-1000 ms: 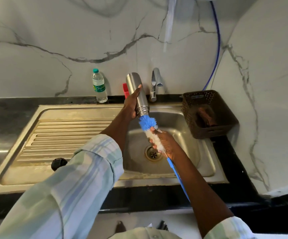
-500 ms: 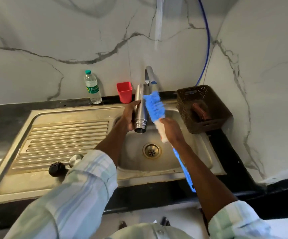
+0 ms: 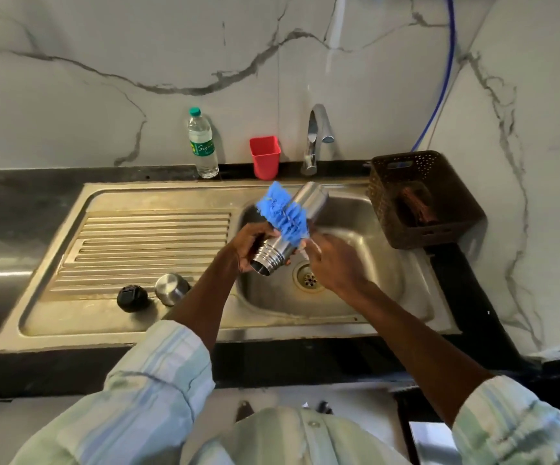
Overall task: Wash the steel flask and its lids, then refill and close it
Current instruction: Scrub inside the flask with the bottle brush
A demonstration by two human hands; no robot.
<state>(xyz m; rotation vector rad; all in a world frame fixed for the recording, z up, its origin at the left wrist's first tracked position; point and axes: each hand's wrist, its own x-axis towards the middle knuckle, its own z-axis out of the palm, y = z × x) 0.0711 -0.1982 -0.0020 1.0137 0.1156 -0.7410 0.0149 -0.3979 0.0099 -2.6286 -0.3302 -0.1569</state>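
Over the sink basin (image 3: 355,307), scrubbing the flask's outside.

Left hand (image 3: 250,245) fingers wrap the tilted steel flask (image 3: 292,236) near its ribbed mouth; right hand (image 3: 334,263) grips the blue brush (image 3: 282,213) against it. Wet steel likely slippery, rigid: hold the ribbed neck.

Person seen from above, lower half of the view. Both arms wear loose long sleeves of a pale green shirt with light blue and white stripes — left sleeve (image 3: 158,391) at 7 o'clock, right sleeve (image 3: 506,417) at 4 o'clock. Each cuff is pushed back, leaving forearm and wrist bare. Shirt front (image 3: 292,437) at 6 o'clock — one small round button is visible.
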